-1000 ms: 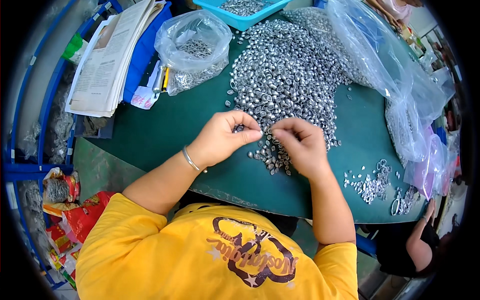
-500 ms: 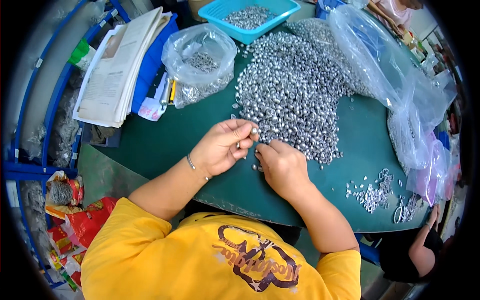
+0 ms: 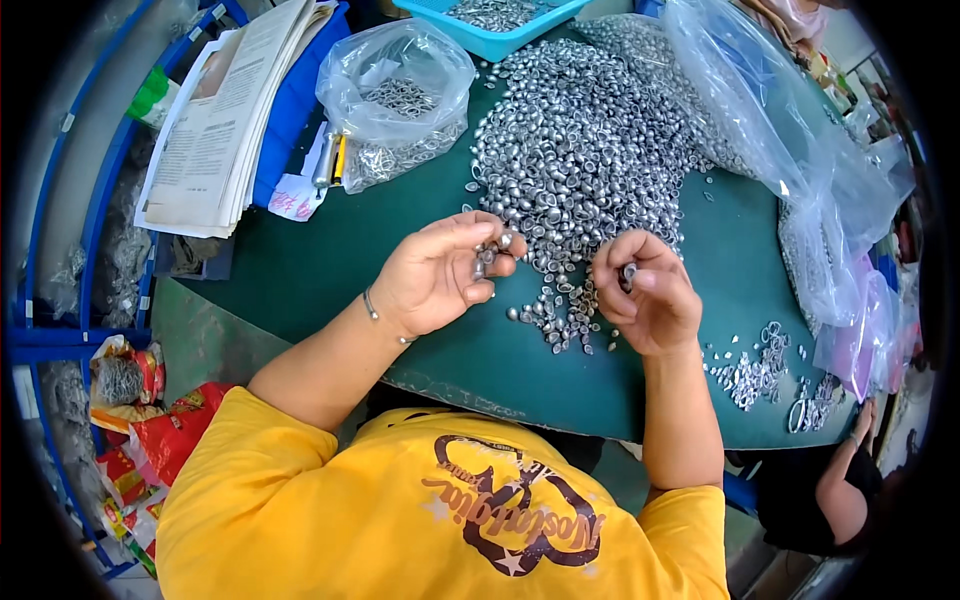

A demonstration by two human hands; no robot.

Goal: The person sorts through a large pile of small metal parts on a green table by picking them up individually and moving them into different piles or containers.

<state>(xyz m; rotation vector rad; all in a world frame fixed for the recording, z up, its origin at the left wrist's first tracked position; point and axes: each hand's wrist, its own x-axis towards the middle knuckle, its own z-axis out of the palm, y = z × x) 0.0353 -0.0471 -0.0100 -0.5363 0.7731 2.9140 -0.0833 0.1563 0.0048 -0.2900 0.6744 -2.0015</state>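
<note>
Your left hand point(image 3: 440, 275) is half-curled, palm partly turned up, with a few small metal pieces point(image 3: 487, 255) held among the thumb and fingers. Your right hand point(image 3: 655, 295), well apart from it, pinches a single dark, cup-shaped piece point(image 3: 627, 277) between thumb and fingers, with the other fingers bent in. Between and just below your hands, a loose scatter of the same pieces point(image 3: 565, 318) lies on the green tabletop point(image 3: 310, 290), running up into the big silvery heap point(image 3: 590, 150) beyond your fingertips. The pieces look rounded and hollow, some showing their open side. Behind the heap stands a light-blue basket point(image 3: 497, 44) holding more metal parts; to its left, a clear plastic bag point(image 3: 345, 75) is partly filled with metal bits, next to a yellow-and-black stick point(image 3: 340, 160) and a stack of printed papers point(image 3: 205, 130). On your right, a large clear bag point(image 3: 735, 95) drapes along the heap's far side, and small piles of silvery parts point(image 3: 755, 375) lie near the table's edge. You wear a bracelet point(image 3: 371, 304) on your left wrist.
</note>
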